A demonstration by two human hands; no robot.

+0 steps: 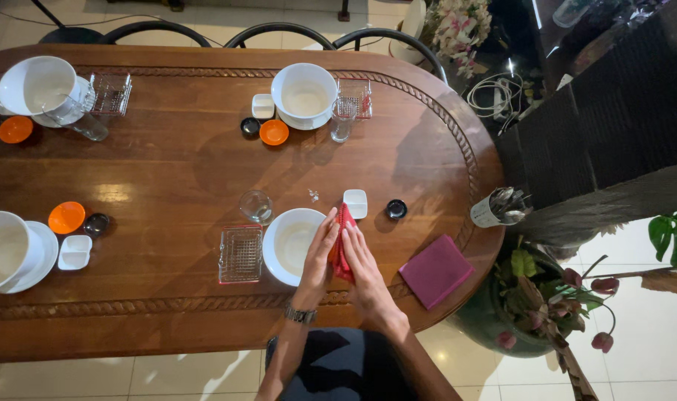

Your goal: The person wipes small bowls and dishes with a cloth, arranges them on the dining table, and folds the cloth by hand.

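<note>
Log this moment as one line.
left hand + right hand: pressing red cloth between palms | beside: white bowl | right: purple cloth flat on table

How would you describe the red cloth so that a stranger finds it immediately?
On the wooden table, find the near place setting. The red cloth is pressed between both hands, right of the white bowl. Unlike the flat magenta cloth, it is bright red and held.
</note>
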